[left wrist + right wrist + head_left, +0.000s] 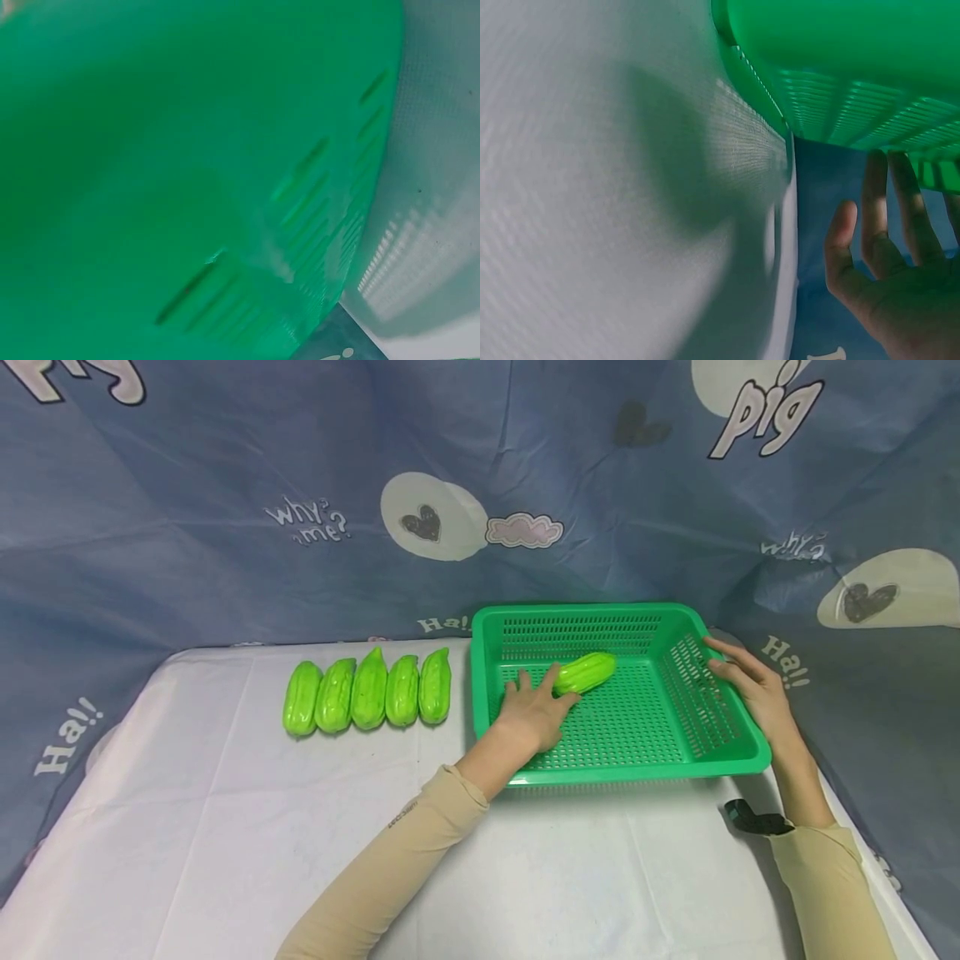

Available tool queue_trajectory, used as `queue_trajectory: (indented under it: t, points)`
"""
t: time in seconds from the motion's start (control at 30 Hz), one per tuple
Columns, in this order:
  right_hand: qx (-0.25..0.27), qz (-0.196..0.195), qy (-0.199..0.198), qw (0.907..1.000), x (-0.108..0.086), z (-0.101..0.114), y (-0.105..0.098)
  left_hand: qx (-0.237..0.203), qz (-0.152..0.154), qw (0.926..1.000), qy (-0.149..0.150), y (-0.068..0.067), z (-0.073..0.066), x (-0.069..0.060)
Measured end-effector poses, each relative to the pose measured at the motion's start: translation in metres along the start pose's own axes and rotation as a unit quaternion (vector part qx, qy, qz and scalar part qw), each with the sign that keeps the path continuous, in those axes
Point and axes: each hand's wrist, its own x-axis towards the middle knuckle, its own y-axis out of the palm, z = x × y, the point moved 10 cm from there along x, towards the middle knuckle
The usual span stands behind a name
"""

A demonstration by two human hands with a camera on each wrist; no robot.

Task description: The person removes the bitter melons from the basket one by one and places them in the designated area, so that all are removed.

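Note:
Inside the green plastic basket [600, 772] lies one bright green ridged gourd [588, 672], tilted up to the right. My left hand [534, 714] reaches over the basket's front left part, fingers spread, with thumb and index finger beside the gourd's left end. At the basket's right side, my right hand [753, 689] holds the rim. In the right wrist view its long fingers [911, 217] touch the rim's underside from outside. Green basket wall [187, 150] fills most of the left wrist view, where the left hand is hardly seen.
Several similar green gourds [369, 689] lie in a row on the white tablecloth [225, 827], left of the basket. Printed blue cloth [315, 460] hangs behind the table. A black strap piece [753, 820] shows at the right wrist.

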Motion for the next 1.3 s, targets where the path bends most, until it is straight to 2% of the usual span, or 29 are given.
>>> queue_trajectory:
  t: [0.1, 0.27, 0.4, 0.67, 0.8, 0.9, 0.97, 1.17, 1.3]
  points:
    - [0.001, 0.001, -0.001, 1.0, 0.0, 0.0, 0.0, -0.003, -0.014, 0.9999, 0.01, -0.002, -0.002, 0.0]
    - [0.006, 0.005, 0.001, 1.0, 0.0, 0.0, 0.0, -0.009, -0.064, 0.9974, 0.032, -0.011, -0.006, 0.0]
    - [0.001, 0.005, 0.001, 1.0, 0.0, -0.001, 0.0, -0.017, -0.089, 0.9949, 0.045, -0.014, -0.008, -0.002]
    - [0.012, 0.004, 0.002, 0.9999, 0.0, -0.001, 0.0, -0.01, -0.09, 0.9944, 0.054, -0.014, -0.009, -0.005]
    - [0.033, 0.005, 0.006, 0.9994, -0.001, -0.001, 0.0, -0.02, -0.063, 0.9954, 0.069, -0.009, -0.012, -0.004]
    - [0.043, 0.006, 0.01, 0.999, -0.001, -0.001, 0.0, -0.028, -0.054, 0.996, 0.065, -0.008, -0.011, -0.003]
    - [0.049, 0.006, 0.012, 0.9987, -0.001, -0.001, 0.0, -0.026, -0.068, 0.9956, 0.06, -0.011, -0.011, -0.003]
    - [0.05, 0.009, 0.01, 0.9987, -0.001, 0.0, 0.001, -0.012, -0.14, 0.9884, 0.058, -0.023, -0.01, -0.006]
    - [0.037, 0.007, 0.006, 0.9993, -0.001, 0.0, 0.0, 0.006, -0.155, 0.9862, 0.058, -0.025, -0.01, -0.008]
